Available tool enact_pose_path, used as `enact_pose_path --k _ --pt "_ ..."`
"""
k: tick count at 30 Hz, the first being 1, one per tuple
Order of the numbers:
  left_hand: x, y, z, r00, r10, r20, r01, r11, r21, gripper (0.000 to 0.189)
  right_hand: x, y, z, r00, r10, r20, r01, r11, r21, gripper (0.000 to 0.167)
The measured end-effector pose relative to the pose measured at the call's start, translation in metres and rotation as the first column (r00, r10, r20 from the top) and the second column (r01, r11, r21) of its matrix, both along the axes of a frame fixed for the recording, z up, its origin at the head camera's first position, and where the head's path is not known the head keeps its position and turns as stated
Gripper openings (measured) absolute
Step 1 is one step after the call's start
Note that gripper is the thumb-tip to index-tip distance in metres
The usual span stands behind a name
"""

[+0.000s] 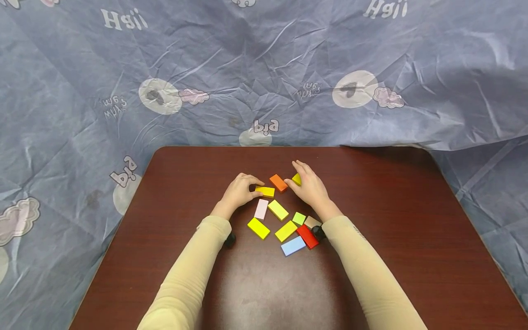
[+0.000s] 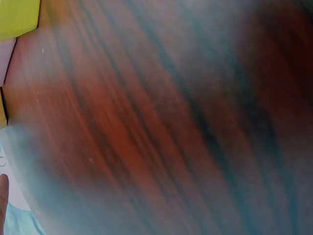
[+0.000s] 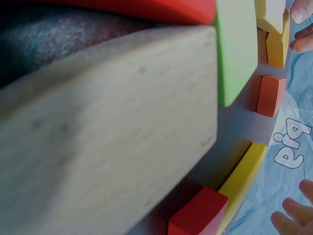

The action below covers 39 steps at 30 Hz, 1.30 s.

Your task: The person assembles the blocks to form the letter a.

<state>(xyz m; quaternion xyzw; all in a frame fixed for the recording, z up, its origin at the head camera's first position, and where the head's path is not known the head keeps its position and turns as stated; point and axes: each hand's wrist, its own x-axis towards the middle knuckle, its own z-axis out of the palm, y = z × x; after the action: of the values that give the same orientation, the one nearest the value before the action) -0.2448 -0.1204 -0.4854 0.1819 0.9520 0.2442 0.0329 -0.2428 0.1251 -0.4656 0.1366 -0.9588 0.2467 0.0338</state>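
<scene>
My left hand (image 1: 239, 191) has its thumb and index finger around the left end of an orange-yellow block (image 1: 266, 191). In the right wrist view, fingertips (image 3: 304, 40) of that hand show close beside this block (image 3: 278, 45). My right hand (image 1: 311, 187) spreads thumb and fingers around a yellow block (image 1: 296, 178), partly hidden by it. The right wrist view shows the right fingers (image 3: 292, 215) apart from this yellow block (image 3: 247, 174), with a red block (image 3: 199, 214) beside it. Between the hands lies an orange block (image 1: 278, 183).
Nearer me lie a pink block (image 1: 261, 209), several yellow blocks (image 1: 258, 228), a light green block (image 1: 299, 218), a red block (image 1: 307, 236) and a blue block (image 1: 293, 246). A bare wood block (image 1: 312, 222) lies by my right wrist. A patterned cloth (image 1: 247, 68) hangs behind the brown table (image 1: 185, 165).
</scene>
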Motion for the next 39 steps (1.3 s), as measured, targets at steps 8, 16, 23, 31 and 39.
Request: enact_pose_path --k 8,16,23,31,39 --pt "-0.002 0.001 -0.006 1.0 0.01 0.017 -0.01 1.0 -0.009 0.032 0.0 0.0 -0.003 1.0 0.003 -0.014 -0.004 1.0 -0.016 0.069" --pt "-0.009 -0.002 -0.012 0.997 0.072 0.002 -0.072 0.997 0.04 0.03 0.0 -0.001 -0.006 1.0 0.013 -0.01 -0.013 1.0 -0.017 0.068" --pt "-0.016 0.0 -0.013 0.993 0.113 0.03 -0.115 0.989 0.095 0.029 0.001 -0.001 -0.005 1.0 0.017 -0.019 -0.018 1.0 -0.026 0.066" --pt "-0.019 0.003 -0.011 0.988 0.146 0.039 -0.15 0.983 0.107 0.028 -0.001 -0.002 -0.007 0.998 0.017 -0.057 -0.018 1.0 -0.024 0.061" --pt "-0.023 0.003 -0.01 0.986 0.155 0.064 -0.162 0.98 0.114 0.027 0.001 -0.008 -0.006 1.0 -0.009 -0.001 0.009 0.999 -0.053 0.051"
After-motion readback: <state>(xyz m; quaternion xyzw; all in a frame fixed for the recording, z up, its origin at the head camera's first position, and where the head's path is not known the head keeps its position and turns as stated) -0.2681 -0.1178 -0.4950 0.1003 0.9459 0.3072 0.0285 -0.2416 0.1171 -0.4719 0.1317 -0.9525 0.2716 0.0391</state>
